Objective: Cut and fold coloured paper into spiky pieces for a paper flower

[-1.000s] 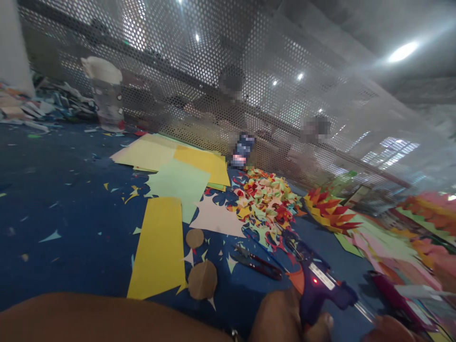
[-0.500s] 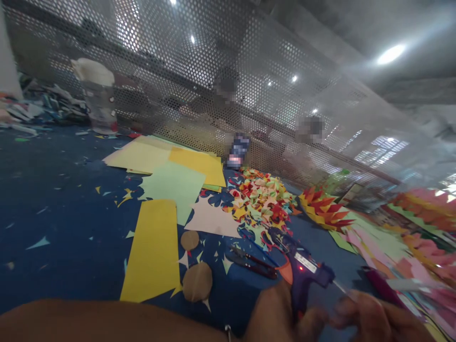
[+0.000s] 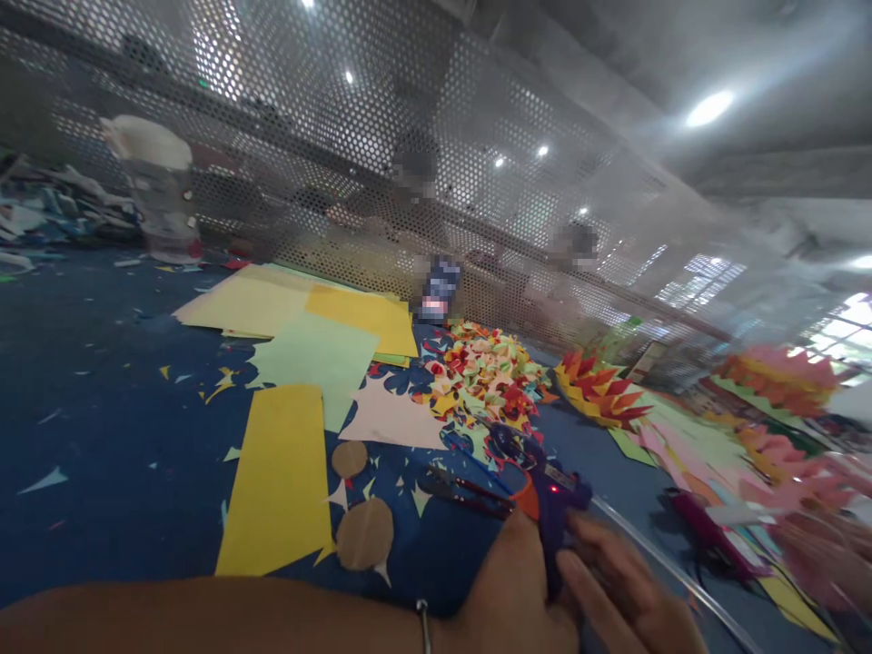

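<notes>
My left hand (image 3: 510, 581) grips a purple glue gun (image 3: 553, 509) with a lit red light; its nozzle points up and left. Against the other side of the handle press the fingers of my right hand (image 3: 619, 581). A clear glue stick (image 3: 671, 563) runs from the gun's rear to the lower right. Beside the gun lie an orange loop (image 3: 524, 498) and a thin dark tool with two long arms (image 3: 470, 492). Left of these are two brown cardboard discs (image 3: 365, 534) and a yellow paper sheet (image 3: 279, 481).
Cut paper pieces (image 3: 494, 372) are heaped behind the gun, near a propped phone (image 3: 440, 289). A red-yellow paper flower (image 3: 599, 391) sits to the right. Another hand (image 3: 827, 549), blurred, is at the right edge. Perforated metal panel (image 3: 341, 136) stands behind; a plastic cup (image 3: 160, 195) is far left.
My right hand has moved left from the glue stick to the gun's handle. The stick now shows long behind the gun. A blurred hand has appeared at the far right. The view has shifted slightly.
</notes>
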Tool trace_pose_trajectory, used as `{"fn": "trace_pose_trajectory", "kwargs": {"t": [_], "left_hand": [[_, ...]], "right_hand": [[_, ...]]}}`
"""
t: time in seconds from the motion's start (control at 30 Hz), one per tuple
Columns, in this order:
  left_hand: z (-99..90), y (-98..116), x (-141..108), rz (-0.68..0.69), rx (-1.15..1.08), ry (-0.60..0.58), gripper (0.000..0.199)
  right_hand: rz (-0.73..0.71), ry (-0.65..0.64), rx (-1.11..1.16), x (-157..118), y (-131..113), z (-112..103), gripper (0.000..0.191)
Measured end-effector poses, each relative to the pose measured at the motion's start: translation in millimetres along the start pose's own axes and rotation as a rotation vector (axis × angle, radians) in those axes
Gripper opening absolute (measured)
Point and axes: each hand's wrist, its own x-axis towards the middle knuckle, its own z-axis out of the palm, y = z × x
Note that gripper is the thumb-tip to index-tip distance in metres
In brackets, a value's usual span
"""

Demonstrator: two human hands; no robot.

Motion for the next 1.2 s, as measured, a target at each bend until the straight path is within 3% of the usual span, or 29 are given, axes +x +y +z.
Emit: {"fn": "trace_pose_trajectory", "kwargs": {"t": [0.17,0.23,0.43,0.5,0.6,0.7,0.77,0.87,1.03,1.13,1.2], "left_hand": [[9.5,-1.4,7.7,0.112,-0.048,-0.114,0.034],[11.2,-5.0,7.4,0.161,-0.051,-0.134,0.043],[6.1,-16.1,-1.9,0.164,0.193,-0.144,0.075],[3.5,-15.3,-3.2,0.191,0.273,-0.222,0.067],[-0.1,-13.9,-3.4,0.355,0.432,-0.365,0.049],[-8.4,-13.0,-6.8,0.518,0.688,-0.467,0.029],[-21.2,-10.5,-13.3,0.564,0.828,-0.447,0.018],[-53.5,-4.0,-24.9,0.549,0.933,-0.290,0.007],[-124.7,3.4,-30.6,0.420,0.987,-0.082,0.022],[-161.8,5.9,-30.5,0.299,1.025,0.036,0.023],[-178.7,8.8,-32.0,0.181,0.976,0.066,0.018]], "right_hand": [[0.078,-0.221,0.066,-4.4,4.9,1.9,0.028],[0.124,-0.262,0.145,-5.3,5.3,0.1,0.029],[0.174,-0.154,0.209,8.5,13.5,-12.9,0.028],[0.201,-0.104,0.200,18.8,18.6,-18.1,0.030],[0.247,-0.035,0.074,34.0,27.2,-23.4,0.027],[0.298,-0.119,0.096,41.4,37.5,-24.3,0.027],[0.316,-0.165,0.110,41.8,44.6,-23.6,0.027],[0.312,-0.179,0.072,41.3,54.9,-23.7,0.027],[0.277,-0.185,-0.098,45.8,72.0,-29.6,0.034],[0.226,-0.076,-0.265,44.1,70.4,-30.1,0.038],[0.147,-0.001,-0.318,39.4,56.4,-25.1,0.037]]}}
